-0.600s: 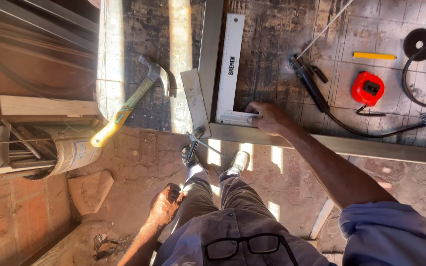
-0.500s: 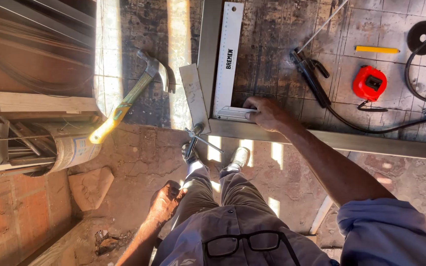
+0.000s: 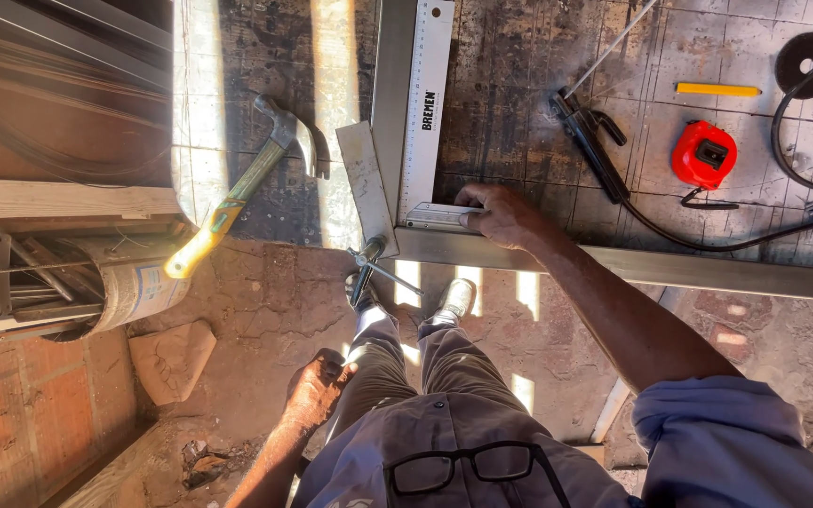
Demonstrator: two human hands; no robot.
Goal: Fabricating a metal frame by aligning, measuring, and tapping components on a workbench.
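a: where is the person's right hand (image 3: 496,212)?

b: it lies on the short leg of a metal framing square (image 3: 422,122), at the corner where an upright steel bar (image 3: 390,94) meets a long steel bar (image 3: 689,271) running along the table's near edge. the fingers are curled down and press flat on the square; they grip nothing else.

a: and the square itself?

b: its long blade lies up the right side of the upright bar, touching it, and its short leg sits along the top of the long bar, in the inner corner of the two.

a: the left hand (image 3: 315,390)?

b: low, beside the left thigh, well apart from the table. the fingers are loosely bent and hold nothing that can be seen.

a: what lies around the corner?

b: a flat steel strip (image 3: 366,183) leans just left of the upright bar. a locking clamp (image 3: 366,268) hangs at the table edge below it. further left, a claw hammer (image 3: 242,183) with a yellow handle rests on the welding table (image 3: 519,56), its handle sticking out over the edge.

a: and on the right?

b: an electrode holder (image 3: 587,141) with its black cable (image 3: 708,240), then a red tape measure (image 3: 704,155), a yellow marker (image 3: 718,89) and a black disc (image 3: 806,61), all well apart from the hand.

a: anything nearer the camera?

b: a pair of black-rimmed glasses (image 3: 468,468) hangs on the grey shirt.
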